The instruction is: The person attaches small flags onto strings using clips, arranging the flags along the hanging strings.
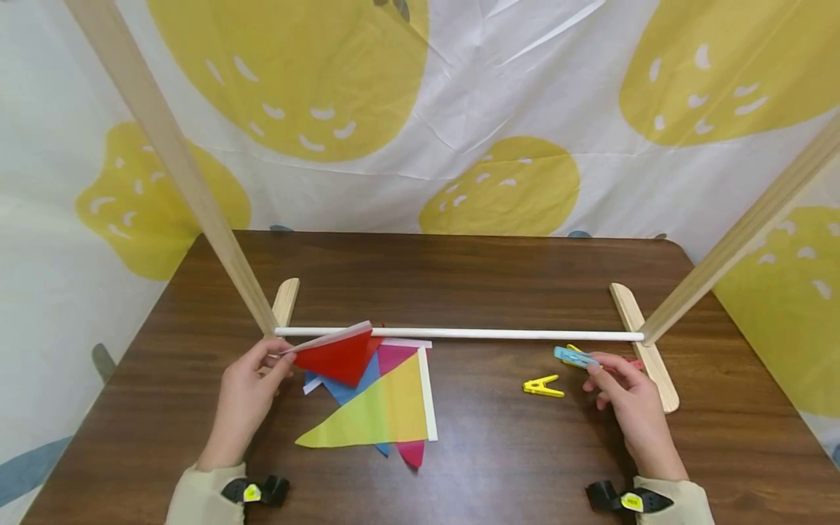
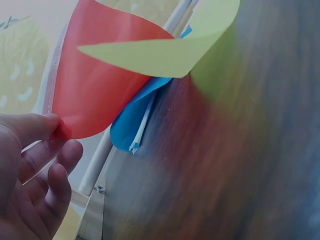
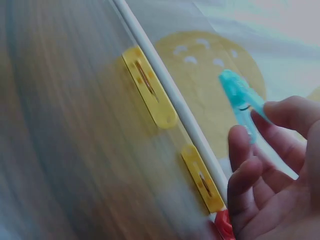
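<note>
A red triangular flag [image 1: 341, 356] with a white top edge hangs from my left hand [image 1: 248, 390], which pinches its corner between thumb and finger. Beneath it lie a blue flag [image 1: 351, 388], a pink flag [image 1: 397, 356] and a yellow flag [image 1: 403, 402], overlapping on the table. My right hand [image 1: 633, 408] pinches a light blue clothespin [image 3: 239, 100] by its handle ends, raised above the table. A yellow clothespin [image 1: 542, 386] lies left of that hand. A second yellow clothespin [image 3: 202, 177] and a red clothespin [image 3: 223, 225] lie close by, partly hidden in the head view.
A white rod [image 1: 499, 334] runs low across the table between two wooden posts, the left post [image 1: 190, 182] and the right post [image 1: 741, 237], each on a wooden foot. Behind the brown table [image 1: 459, 284] hangs a lemon-patterned cloth [image 1: 499, 87].
</note>
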A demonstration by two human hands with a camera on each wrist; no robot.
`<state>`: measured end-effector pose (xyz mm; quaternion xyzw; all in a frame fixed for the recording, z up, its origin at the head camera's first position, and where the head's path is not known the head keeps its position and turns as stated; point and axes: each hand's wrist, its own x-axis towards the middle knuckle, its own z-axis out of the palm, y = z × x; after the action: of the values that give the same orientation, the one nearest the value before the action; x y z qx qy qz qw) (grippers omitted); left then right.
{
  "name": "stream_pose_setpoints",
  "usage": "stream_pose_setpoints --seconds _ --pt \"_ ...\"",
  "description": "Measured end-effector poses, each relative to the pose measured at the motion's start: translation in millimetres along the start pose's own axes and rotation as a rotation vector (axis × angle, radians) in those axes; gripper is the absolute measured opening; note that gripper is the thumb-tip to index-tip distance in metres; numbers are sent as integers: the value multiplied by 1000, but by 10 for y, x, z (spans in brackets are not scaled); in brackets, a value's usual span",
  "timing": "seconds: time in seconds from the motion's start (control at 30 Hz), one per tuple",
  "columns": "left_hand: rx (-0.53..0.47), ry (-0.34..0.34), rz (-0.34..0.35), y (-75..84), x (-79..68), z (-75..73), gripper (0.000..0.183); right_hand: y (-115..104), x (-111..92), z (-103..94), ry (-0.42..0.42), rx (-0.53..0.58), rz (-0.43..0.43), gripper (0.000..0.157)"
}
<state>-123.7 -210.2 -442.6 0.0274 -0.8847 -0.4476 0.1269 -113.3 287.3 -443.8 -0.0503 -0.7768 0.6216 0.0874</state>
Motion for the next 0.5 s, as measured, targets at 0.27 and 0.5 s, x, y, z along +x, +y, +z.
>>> stream_pose_setpoints --seconds 0.27,0.5 --pt "-36 -13 -4 23 -8 -17 21 -46 -12 119 22 131 -8 25" --pt "-12 32 123 62 -17 -13 13 -133 11 223 32 123 -30 25"
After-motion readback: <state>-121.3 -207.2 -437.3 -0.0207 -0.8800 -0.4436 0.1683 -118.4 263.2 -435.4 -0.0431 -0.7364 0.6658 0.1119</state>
